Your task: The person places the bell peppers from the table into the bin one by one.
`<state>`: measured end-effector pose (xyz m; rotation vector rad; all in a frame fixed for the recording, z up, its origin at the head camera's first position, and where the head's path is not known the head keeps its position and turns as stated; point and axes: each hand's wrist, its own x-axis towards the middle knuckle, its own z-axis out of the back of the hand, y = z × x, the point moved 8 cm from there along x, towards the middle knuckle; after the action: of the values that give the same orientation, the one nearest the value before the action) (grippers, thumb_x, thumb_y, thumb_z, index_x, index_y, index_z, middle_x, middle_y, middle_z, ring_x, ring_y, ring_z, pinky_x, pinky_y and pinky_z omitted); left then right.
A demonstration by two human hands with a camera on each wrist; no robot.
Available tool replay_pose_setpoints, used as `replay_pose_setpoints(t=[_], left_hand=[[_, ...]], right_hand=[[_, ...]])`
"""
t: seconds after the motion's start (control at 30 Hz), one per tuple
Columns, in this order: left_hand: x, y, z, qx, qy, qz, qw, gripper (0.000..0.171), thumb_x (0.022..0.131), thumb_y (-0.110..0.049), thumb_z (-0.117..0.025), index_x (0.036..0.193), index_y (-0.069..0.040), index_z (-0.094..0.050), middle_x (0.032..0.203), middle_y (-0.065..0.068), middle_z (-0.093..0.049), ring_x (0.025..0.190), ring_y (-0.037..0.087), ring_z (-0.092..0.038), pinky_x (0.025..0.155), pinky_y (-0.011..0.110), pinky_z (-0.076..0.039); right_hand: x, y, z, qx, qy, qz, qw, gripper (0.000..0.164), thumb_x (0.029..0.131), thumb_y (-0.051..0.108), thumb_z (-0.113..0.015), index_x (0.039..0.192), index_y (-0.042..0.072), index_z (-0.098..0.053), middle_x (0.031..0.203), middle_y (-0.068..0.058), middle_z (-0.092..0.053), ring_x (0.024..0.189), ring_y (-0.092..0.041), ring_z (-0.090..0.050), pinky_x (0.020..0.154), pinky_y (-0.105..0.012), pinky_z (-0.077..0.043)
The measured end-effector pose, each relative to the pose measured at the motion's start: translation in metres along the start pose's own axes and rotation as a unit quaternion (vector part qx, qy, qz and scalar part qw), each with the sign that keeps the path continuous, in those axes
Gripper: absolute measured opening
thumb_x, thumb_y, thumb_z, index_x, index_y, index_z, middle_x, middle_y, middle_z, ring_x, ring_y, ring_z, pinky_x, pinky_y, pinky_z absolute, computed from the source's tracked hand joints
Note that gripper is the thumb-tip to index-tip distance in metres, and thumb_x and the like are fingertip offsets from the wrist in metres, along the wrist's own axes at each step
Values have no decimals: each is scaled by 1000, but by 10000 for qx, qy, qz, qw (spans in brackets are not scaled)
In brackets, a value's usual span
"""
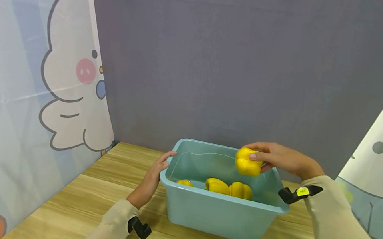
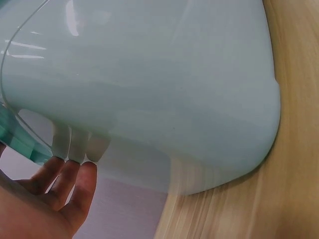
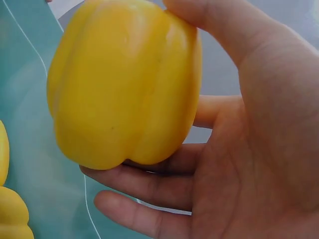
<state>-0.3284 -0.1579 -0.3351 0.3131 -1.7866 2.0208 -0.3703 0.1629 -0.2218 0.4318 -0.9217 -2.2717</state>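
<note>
My right hand (image 1: 279,157) holds a yellow bell pepper (image 1: 247,162) over the back right part of a light blue-green bin (image 1: 215,215). In the right wrist view, the thumb lies on one side of the pepper (image 3: 122,84), with fingers behind and under it. My left hand (image 1: 153,177) rests at the bin's left side, beside the rim. Seen from the left wrist, its fingertips (image 2: 87,172) touch the smooth outer wall (image 2: 164,89), where they are reflected. Inside the bin lie more yellow bell peppers (image 1: 217,186), partly hidden by the front rim.
The bin stands on a wood-grain table (image 1: 93,199). Behind it hangs a plain grey curtain (image 1: 220,66). Cartoon-printed cloths (image 1: 19,72) flank the table on both sides. Both wrists carry black strapped devices (image 1: 140,229).
</note>
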Motion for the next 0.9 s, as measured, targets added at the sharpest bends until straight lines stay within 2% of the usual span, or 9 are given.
replay_pose_setpoints(t=[0.13,0.3,0.47,0.9], left_hand=[[0,0,1,-21,63,-43,10000,57,105,-41,-34,153,-11,-37,160,3,-26,143,31,-26,107,59,-27],[1,0,2,-38,119,-56,9999,56,105,-40,-33,153,-11,-37,159,3,-28,139,31,-34,104,55,-31],[0,2,1,-145,125,-41,9998,58,104,-42,-36,153,-12,-38,156,6,-32,130,40,-42,99,50,-38],[2,4,1,-118,60,-38,9999,56,104,-42,-36,153,-14,-39,156,5,-32,126,42,-43,96,48,-40]], right_hand=[[7,0,-2,32,24,-101,9999,48,102,39,-54,145,17,-50,123,-11,-62,107,-31,-61,89,-46,-52],[14,-1,-2,48,35,-171,9998,50,101,40,-57,145,17,-50,129,-11,-58,109,-30,-60,89,-45,-53],[22,-2,-5,78,62,-305,9995,54,98,42,-60,145,16,-50,130,-10,-57,110,-28,-60,89,-44,-53],[43,9,-15,71,176,-249,9995,60,96,42,-64,146,14,-47,131,-10,-57,111,-27,-59,89,-43,-53]])
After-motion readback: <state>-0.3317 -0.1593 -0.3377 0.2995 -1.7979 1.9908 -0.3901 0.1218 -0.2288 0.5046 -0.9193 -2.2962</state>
